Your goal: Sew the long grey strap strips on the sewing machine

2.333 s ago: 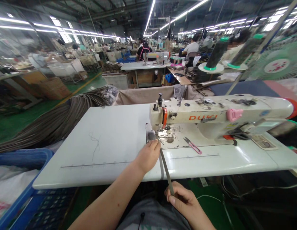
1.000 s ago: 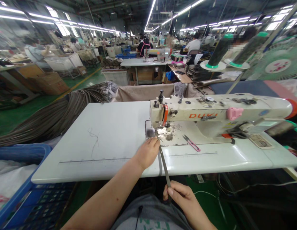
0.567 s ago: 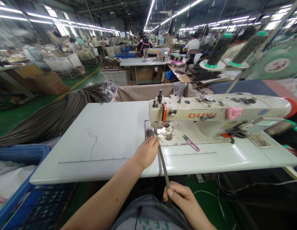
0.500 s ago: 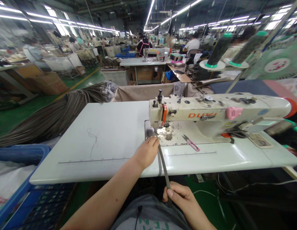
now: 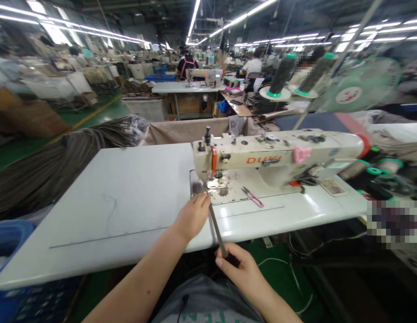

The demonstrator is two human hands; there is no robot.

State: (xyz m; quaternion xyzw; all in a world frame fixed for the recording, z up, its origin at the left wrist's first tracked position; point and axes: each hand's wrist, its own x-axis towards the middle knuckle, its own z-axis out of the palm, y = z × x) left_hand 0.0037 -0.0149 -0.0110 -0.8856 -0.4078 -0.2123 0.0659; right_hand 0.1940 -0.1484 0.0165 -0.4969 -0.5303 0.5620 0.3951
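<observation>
A narrow grey-brown fabric strip [image 5: 215,224] runs from under the needle area of the sewing machine [image 5: 242,157] down over the table's front edge. My left hand [image 5: 194,214] is closed on the strip's upper part, close in front of the presser foot; its fingertips hide the strip there. Below the table edge, my right hand [image 5: 236,264] pinches the strip's lower part between thumb and fingers. Pink-handled thread snips [image 5: 253,197] lie on the machine bed, right of the strip, touched by neither hand.
The white table [image 5: 134,193] carries a loose thread [image 5: 110,211] at the left. A bundle of dark strips [image 5: 54,170] lies beyond its left edge, above a blue crate [image 5: 13,233]. Thread cones [image 5: 282,74] and a green fan [image 5: 359,87] stand behind the machine. Other people sit farther back.
The view has turned right, so the scene sits farther left. My right hand has come up slightly towards the table edge, still on the strip. My left hand stays near the presser foot.
</observation>
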